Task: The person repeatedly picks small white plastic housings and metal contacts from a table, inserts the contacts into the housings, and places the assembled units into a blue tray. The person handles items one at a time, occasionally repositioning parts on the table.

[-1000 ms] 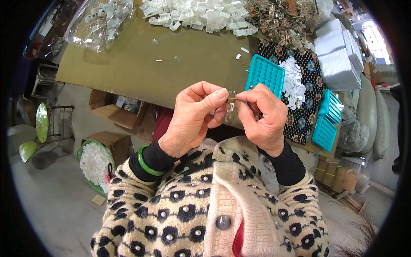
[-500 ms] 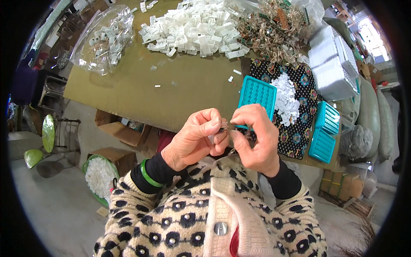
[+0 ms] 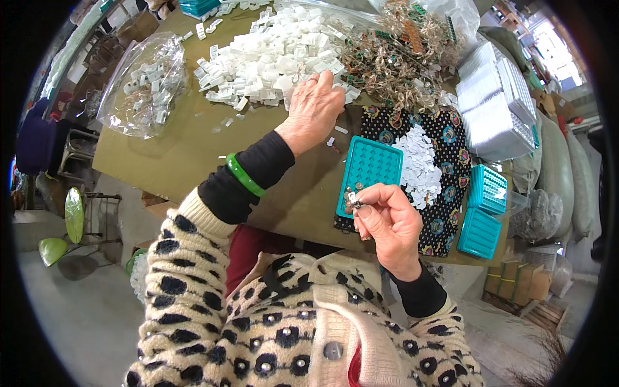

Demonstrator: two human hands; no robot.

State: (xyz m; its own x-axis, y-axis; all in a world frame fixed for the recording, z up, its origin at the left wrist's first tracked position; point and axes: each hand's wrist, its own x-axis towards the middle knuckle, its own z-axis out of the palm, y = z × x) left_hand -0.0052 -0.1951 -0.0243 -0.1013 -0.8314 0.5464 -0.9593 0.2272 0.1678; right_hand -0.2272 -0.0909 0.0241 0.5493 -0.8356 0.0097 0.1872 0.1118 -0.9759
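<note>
My left hand (image 3: 314,108) reaches to the near right side of a pile of small white plastic housings (image 3: 264,55). Its fingers point down into the pile, and their tips are hidden behind the hand. My right hand (image 3: 390,226) is closed in a pinch on a small metal and clear electronic part (image 3: 353,200). That part hangs over the near left corner of a teal tray with rows of pockets (image 3: 374,164). To the right of the tray, a heap of small white pieces (image 3: 419,164) lies on a black patterned cloth (image 3: 454,155).
A tangle of wired components (image 3: 400,61) sits at the back. Stacked white trays (image 3: 493,106) and more teal trays (image 3: 480,232) stand at the right. A clear bag of parts (image 3: 145,87) lies at the left, and large sacks (image 3: 553,168) stand beyond the table.
My hands were together in front of my chest and have separated. The left has gone up to the white pile, while the right has stayed near the tray with the small part.
</note>
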